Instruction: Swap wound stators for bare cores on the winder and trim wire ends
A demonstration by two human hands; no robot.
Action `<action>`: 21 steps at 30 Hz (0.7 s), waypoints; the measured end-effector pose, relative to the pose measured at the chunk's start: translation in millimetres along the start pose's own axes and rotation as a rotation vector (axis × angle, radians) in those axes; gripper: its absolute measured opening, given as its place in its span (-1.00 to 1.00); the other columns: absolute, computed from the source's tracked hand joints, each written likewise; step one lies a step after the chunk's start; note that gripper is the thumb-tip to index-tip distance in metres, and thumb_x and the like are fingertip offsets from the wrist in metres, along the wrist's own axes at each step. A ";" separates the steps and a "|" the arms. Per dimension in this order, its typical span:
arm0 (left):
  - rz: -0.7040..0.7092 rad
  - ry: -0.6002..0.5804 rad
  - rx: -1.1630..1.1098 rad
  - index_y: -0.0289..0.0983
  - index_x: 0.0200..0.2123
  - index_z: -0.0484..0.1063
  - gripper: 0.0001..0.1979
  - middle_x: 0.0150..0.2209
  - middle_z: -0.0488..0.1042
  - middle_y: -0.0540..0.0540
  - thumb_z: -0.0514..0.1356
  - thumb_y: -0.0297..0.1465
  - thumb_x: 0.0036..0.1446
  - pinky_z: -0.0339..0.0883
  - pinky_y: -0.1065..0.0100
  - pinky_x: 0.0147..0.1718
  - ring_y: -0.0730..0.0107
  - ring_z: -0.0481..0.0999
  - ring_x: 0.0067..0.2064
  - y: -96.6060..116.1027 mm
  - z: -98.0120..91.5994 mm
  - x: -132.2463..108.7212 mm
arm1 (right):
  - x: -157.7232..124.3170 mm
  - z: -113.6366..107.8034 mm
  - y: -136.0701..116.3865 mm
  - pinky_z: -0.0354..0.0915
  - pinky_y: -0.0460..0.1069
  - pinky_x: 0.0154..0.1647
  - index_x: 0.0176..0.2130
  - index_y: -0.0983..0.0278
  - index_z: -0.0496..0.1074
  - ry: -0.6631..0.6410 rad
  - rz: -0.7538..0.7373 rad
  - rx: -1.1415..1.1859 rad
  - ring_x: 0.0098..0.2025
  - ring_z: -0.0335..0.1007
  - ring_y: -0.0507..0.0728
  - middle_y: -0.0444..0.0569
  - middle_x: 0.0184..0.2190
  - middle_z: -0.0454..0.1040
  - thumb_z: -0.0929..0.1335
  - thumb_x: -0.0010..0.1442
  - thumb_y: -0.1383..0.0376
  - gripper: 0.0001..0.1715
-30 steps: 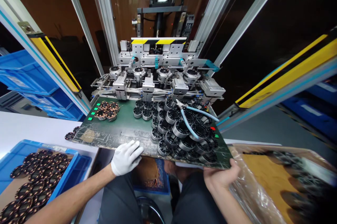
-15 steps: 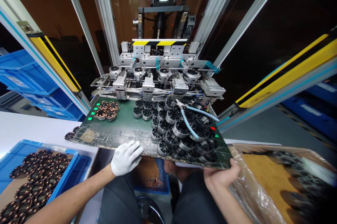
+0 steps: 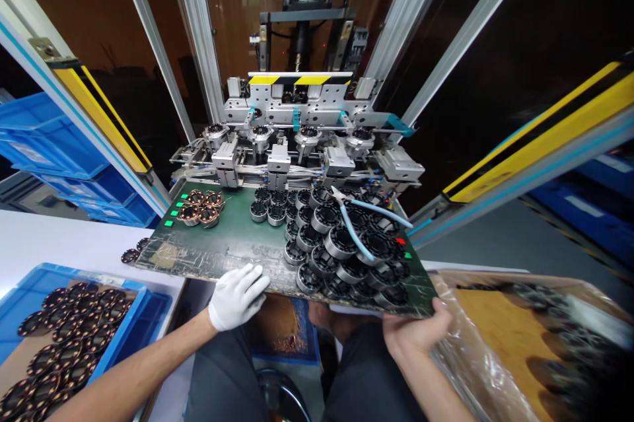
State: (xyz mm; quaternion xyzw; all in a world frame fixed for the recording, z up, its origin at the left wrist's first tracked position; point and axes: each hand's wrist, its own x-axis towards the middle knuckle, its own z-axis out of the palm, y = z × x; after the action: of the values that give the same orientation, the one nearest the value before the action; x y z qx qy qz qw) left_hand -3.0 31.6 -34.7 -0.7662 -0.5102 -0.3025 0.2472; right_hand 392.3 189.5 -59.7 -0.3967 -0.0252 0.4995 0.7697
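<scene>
Seen from above, a person is sitting at a green counter [image 3: 242,234], with both hands meeting its near edge. The left hand [image 3: 239,298], in a white glove, is resting palm down on the worn front edge, just left of the lower centre. Its fingers are lying straight and close together, pointing up and to the right, and are holding nothing; the bare forearm is slanting in from the lower left corner. The right hand [image 3: 419,331], ungloved, is touching the counter's near right corner at lower right. Its thumb is pointing up by the corner while the fingers are disappearing beneath the board, so whether they are gripping it, I cannot tell. That forearm is rising from the bottom edge, leaning left.

Black-and-silver rings [image 3: 341,247] are crowding the right half of the counter, piling up towards the right. Pliers [image 3: 353,236] with pale blue handles are lying spread across the top of the pile, apart from both hands. Four copper-wound rings [image 3: 191,214] are sitting together at the counter's far left.

Behind, a metal machine [image 3: 278,161] is spanning the centre of the frame, carrying four ring parts in a row. At lower left, a blue tray [image 3: 30,291] is holding many dark coppery rings; at lower right, a plastic-lined box [image 3: 463,349] is holding blurred dark parts.
</scene>
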 end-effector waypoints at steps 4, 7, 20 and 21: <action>-0.003 -0.008 0.000 -0.14 0.22 0.63 -0.69 0.15 0.73 -0.15 0.21 -0.28 0.55 0.51 0.14 0.11 0.09 0.70 0.20 -0.3 1.1 -1.4 | 0.6 0.0 0.1 0.63 0.05 -0.50 -0.20 0.17 0.55 -0.007 0.017 0.031 -0.25 0.71 0.24 -0.10 -0.29 0.71 0.49 -0.08 0.14 -0.61; -0.003 -0.008 -0.003 -0.14 0.22 0.63 -0.70 0.15 0.73 -0.15 0.21 -0.29 0.56 0.51 0.14 0.11 0.09 0.70 0.20 -0.4 1.0 -1.7 | -0.7 2.0 0.0 0.62 0.02 -0.50 -0.21 0.18 0.57 0.017 0.021 0.043 -0.25 0.71 0.22 -0.07 -0.24 0.73 0.47 -0.07 0.15 -0.63; 0.004 -0.021 0.010 -0.13 0.23 0.64 -0.69 0.15 0.73 -0.17 0.25 -0.28 0.53 0.53 0.15 0.13 0.08 0.69 0.21 -0.4 0.2 -3.0 | -6.4 5.6 -0.4 0.55 -0.02 -0.57 -0.25 0.17 0.56 0.020 -0.011 -0.028 -0.34 0.66 0.18 -0.05 -0.27 0.71 0.47 -0.10 0.09 -0.63; 0.003 -0.016 0.008 -0.14 0.23 0.64 -0.69 0.15 0.73 -0.16 0.23 -0.28 0.54 0.53 0.15 0.13 0.08 0.69 0.21 -0.5 -0.1 -2.3 | -6.8 6.4 -0.9 0.55 -0.02 -0.57 -0.25 0.17 0.56 0.021 -0.010 -0.023 -0.35 0.66 0.18 -0.06 -0.27 0.72 0.46 -0.10 0.10 -0.63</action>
State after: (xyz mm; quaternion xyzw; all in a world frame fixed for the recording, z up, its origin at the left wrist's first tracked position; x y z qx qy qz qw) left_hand -4.1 30.2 -36.3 -0.7685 -0.5121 -0.2937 0.2465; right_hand 386.9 187.7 -52.3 -0.4106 -0.0249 0.4911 0.7679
